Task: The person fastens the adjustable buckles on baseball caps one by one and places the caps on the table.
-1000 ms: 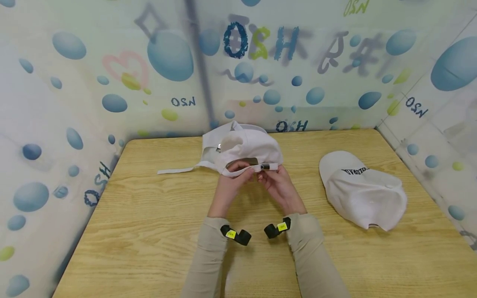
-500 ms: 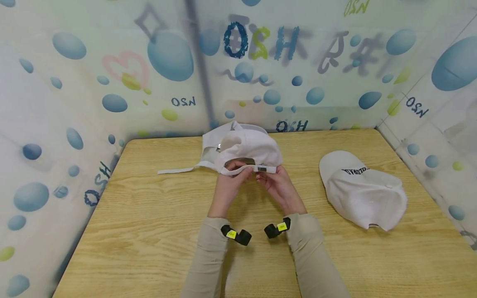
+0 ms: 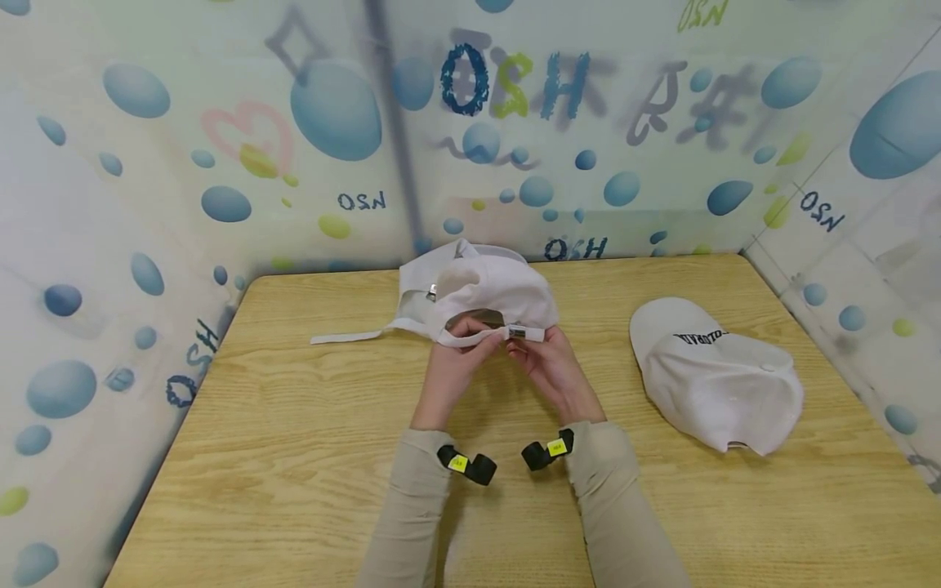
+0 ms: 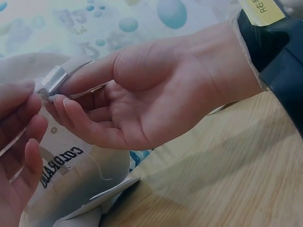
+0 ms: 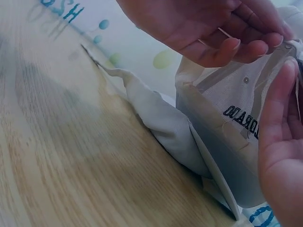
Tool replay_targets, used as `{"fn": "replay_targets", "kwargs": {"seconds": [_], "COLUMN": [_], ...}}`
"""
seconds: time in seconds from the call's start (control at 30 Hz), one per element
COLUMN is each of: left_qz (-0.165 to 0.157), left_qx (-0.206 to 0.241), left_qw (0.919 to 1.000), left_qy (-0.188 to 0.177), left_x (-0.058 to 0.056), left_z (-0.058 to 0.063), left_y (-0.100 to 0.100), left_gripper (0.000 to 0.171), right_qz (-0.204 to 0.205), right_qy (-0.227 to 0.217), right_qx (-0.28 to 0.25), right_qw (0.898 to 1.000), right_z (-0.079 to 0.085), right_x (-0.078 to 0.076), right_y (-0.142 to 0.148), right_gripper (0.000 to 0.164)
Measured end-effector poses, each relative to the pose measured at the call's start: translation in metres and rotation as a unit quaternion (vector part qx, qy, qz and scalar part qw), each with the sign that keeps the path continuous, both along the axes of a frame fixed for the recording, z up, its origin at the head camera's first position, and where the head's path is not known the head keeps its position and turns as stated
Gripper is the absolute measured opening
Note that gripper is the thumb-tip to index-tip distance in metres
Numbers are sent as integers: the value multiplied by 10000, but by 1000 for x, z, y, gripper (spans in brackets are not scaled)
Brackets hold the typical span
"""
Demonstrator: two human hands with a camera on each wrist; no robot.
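Both hands are at the back strap of a white baseball cap [image 3: 518, 286], which is tipped with its rear opening toward me. My left hand [image 3: 454, 367] pinches the strap, its fingers partly inside the opening. My right hand [image 3: 555, 371] pinches the strap's other side beside a silvery metal buckle [image 3: 518, 331]. In the left wrist view the buckle [image 4: 54, 79] sits at the right hand's fingertips, with the left hand's fingers close by. Dark COLORADO lettering [image 4: 61, 166] shows on the cap beyond the hands. Part of the strap is hidden by fingers.
Behind the held cap lies another white cap [image 3: 417, 273], its loose strap [image 3: 345, 336] stretched leftward over the wooden table [image 3: 294, 449]. A third white cap [image 3: 716, 376] with dark lettering rests at the right. A patterned wall [image 3: 485, 196] stands along the back edge.
The buckle looked mostly dark a second ago and now shows a silvery face. The strap has shifted slightly at my fingers; both hands have otherwise stayed in place.
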State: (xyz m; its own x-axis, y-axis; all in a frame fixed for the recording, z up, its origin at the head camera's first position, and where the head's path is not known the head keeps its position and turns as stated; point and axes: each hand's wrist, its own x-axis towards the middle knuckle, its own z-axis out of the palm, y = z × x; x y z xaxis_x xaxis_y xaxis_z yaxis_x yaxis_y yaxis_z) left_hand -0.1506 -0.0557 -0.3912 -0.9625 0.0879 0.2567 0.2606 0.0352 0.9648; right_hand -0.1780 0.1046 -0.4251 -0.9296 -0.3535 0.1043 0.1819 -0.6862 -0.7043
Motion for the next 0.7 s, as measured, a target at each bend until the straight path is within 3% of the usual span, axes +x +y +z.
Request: {"fn": "replay_targets", "kwargs": {"seconds": [0.13, 0.2, 0.5, 0.7], "left_qz": [-192, -201, 529, 464], "left_qx": [-30, 12, -215, -413], "left_qw": [9998, 9998, 9984, 9981], "left_qy": [60, 72, -58, 26], "left_x": [7, 8, 8, 8], "left_z": [12, 12, 12, 11], "left_y": [2, 3, 3, 2], "left_gripper": [13, 13, 15, 14], "right_qz": [-106, -98, 29, 40], "right_qy": [-64, -49, -151, -131], "right_qx": [157, 205, 303, 344], "right_qw": [9998, 9997, 9994, 9993], "right_z": [0, 0, 2, 1], "right_x": [0, 0, 1, 1], "right_y": [0, 1, 0, 0], "right_gripper": [16, 17, 24, 18]}}
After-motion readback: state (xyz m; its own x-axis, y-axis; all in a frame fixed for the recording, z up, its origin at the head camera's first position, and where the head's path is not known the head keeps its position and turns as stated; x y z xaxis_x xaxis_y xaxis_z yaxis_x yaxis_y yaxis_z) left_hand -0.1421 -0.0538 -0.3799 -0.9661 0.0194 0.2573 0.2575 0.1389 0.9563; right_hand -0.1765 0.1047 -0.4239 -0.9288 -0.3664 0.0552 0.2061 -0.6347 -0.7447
